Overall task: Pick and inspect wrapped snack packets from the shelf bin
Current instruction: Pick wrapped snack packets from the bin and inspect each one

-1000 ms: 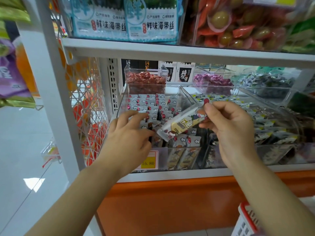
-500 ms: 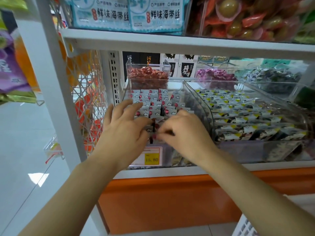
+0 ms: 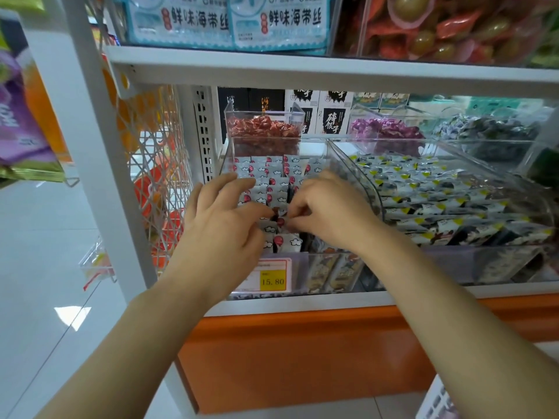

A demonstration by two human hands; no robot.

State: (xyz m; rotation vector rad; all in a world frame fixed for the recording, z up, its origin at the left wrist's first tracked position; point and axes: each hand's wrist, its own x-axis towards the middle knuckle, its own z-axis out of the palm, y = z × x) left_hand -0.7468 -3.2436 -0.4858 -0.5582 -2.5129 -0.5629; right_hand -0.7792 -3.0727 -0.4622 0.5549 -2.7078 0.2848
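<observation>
snack packets (image 3: 272,176) in clear bin (image 3: 341,164) | right hand (image 3: 329,213) pinches one; left hand (image 3: 220,225) spread atop | price tag (image 3: 272,279) below

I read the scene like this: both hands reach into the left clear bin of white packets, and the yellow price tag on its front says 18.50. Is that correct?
Not quite. The head view shows the yellow price tag reading 15.80, not 18.50. The rest holds: left hand and right hand both reach into the left clear bin of white packets.

Grey-white packets (image 3: 266,170) are showing red dots and white clouds; the price tag (image 3: 272,281) is showing yellow.
</observation>
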